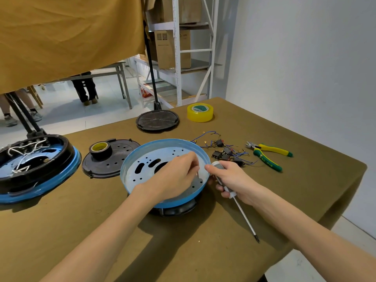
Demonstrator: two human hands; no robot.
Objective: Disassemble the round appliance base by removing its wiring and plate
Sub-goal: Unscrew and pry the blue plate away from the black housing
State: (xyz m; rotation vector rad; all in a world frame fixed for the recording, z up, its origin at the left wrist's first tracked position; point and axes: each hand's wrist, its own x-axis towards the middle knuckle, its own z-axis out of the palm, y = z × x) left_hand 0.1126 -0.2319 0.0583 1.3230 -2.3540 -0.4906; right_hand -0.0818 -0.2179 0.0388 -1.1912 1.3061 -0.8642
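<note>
Two round bases are sitting on this bench, so which one is getting worked on?

> The blue-rimmed round appliance base [130, 169] right in front of the person, sitting on a black housing [175, 209]. Its perforated metal plate [142, 174] is lying inside like the floor of a shallow bowl. No wiring is showing in there that I can see.

So the wiring part's done?

> I'm guessing so. A tangle of blue wires and small black switches [223, 152] is lying loose on the table [61, 231] just beside the rim. Looks like the plate step is what's happening now.

What are the hands doing?

> The left hand [175, 176] is reaching into the base, fingertips pinching something thin near the right edge of the plate. Too small to tell what. The right hand [230, 180] is gripping a screwdriver [242, 214] by the handle, shaft pointing down and away, not on any screw.

Next move?

> Probably lifting the plate out, or bringing the driver tip round if a screw is holding it.

And the other base [30, 169] on the left?

> White wires [22, 153] are sitting inside it.
</note>
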